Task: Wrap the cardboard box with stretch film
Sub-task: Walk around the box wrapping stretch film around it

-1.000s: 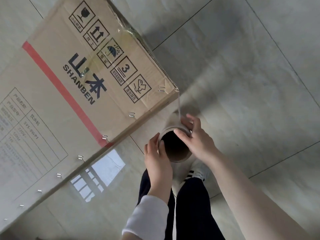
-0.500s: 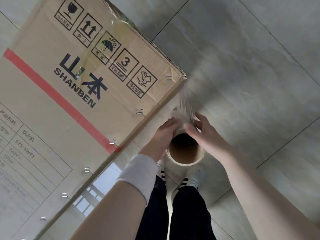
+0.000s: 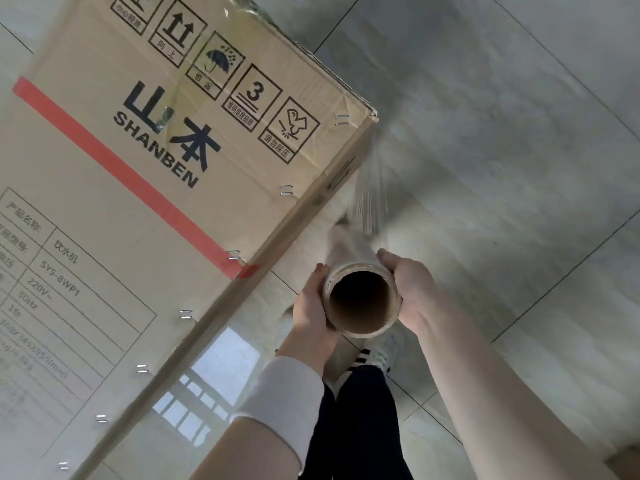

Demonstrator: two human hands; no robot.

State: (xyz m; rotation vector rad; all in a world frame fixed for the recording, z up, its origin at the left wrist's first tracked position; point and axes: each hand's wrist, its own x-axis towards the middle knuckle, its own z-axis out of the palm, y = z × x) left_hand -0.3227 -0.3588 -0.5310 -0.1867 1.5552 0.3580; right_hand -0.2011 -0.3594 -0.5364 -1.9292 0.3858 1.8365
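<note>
A tall cardboard box (image 3: 145, 209) with a red stripe, black SHANBEN lettering and handling symbols fills the left of the head view. A stretch film roll (image 3: 362, 299) stands upright below the box's near corner, its brown cardboard core open toward me. My left hand (image 3: 310, 306) grips the roll's left side and my right hand (image 3: 410, 289) grips its right side. A band of clear stretch film (image 3: 369, 202) runs taut from the roll up to the box's corner. Shiny film shows on the box's upper edge.
Grey floor tiles (image 3: 502, 150) with dark grout lines spread to the right. My dark trousers (image 3: 360, 427) and a white striped shoe (image 3: 377, 355) are directly beneath the roll. A window reflection (image 3: 207, 386) shines on the floor beside the box.
The roll has moved down and away from the box corner, drawing out a longer band of film. Both hands now grip the roll's sides rather than its top rim.
</note>
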